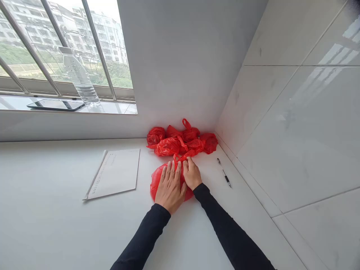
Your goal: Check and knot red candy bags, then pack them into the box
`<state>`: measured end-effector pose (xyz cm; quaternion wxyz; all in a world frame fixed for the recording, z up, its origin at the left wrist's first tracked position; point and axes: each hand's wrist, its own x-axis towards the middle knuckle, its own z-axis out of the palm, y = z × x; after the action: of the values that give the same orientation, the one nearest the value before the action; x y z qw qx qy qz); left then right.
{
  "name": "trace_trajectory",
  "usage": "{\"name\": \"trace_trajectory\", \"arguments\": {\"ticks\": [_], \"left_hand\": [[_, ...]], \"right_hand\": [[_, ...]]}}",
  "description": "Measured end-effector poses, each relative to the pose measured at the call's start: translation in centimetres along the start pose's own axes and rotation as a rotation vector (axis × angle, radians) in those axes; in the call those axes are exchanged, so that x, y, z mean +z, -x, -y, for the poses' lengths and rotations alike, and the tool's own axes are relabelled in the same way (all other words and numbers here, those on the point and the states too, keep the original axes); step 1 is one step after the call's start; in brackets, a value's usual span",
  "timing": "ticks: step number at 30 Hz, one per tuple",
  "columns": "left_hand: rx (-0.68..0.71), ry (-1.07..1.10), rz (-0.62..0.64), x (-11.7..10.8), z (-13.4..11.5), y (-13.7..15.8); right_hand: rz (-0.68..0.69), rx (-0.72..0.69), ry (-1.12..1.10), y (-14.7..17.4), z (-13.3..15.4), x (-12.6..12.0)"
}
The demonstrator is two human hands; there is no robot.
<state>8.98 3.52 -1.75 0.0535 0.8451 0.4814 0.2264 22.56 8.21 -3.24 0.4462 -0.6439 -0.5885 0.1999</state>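
Observation:
A full, rounded red plastic bag (156, 180) lies on the white table in front of me. My left hand (171, 187) rests flat on top of it, fingers stretched forward and a little apart. Beside it, my right hand (191, 174) is closed with curled fingers on the gathered upper right part of the same bag. The bag's contents are hidden. Just behind, several more knotted red plastic bags (167, 146) sit bunched against the wall, and the front bag's loops reach up to them.
A white notebook or paper stack (119, 174) lies to the left, a pen (224, 173) to the right near the tiled wall (281, 150). On the windowsill are a clear water bottle (80, 78) and a dark flat tablet-like device (56, 105), behind which stand metal bars.

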Motion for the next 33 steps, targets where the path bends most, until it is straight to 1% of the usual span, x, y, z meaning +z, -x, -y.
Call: {"name": "trace_trajectory", "arguments": {"ticks": [3,7,11,16,20,24,27,30,33], "left_hand": [[0.002,-0.003,-0.002,0.6,0.2,0.0],[0.012,0.007,0.017,0.6,0.1,0.0],[0.011,0.01,0.02,1.0,0.1,0.2],[0.016,0.014,0.002,1.3,-0.1,0.6],[0.035,0.037,-0.034,1.5,0.0,0.8],[0.067,0.089,-0.106,2.0,0.8,0.8],[0.055,0.126,-0.178,2.0,1.4,0.9],[-0.034,0.104,-0.242,1.5,1.5,1.7],[-0.15,0.031,-0.258,0.6,1.8,3.6]], "right_hand": [[-0.008,0.023,0.051,0.2,-0.8,0.7],[0.005,0.031,0.081,-0.1,-1.8,0.5],[0.013,0.025,0.087,0.0,-2.2,0.5],[0.003,0.018,0.051,0.2,-2.3,0.6],[-0.014,0.016,-0.024,0.4,-2.1,0.6],[-0.05,0.021,-0.148,0.5,-2.2,0.6],[-0.089,0.04,-0.314,0.5,-2.5,-0.1],[-0.14,0.11,-0.564,0.9,-2.6,-1.6],[-0.169,0.246,-0.812,1.5,-2.6,-3.2]]}}
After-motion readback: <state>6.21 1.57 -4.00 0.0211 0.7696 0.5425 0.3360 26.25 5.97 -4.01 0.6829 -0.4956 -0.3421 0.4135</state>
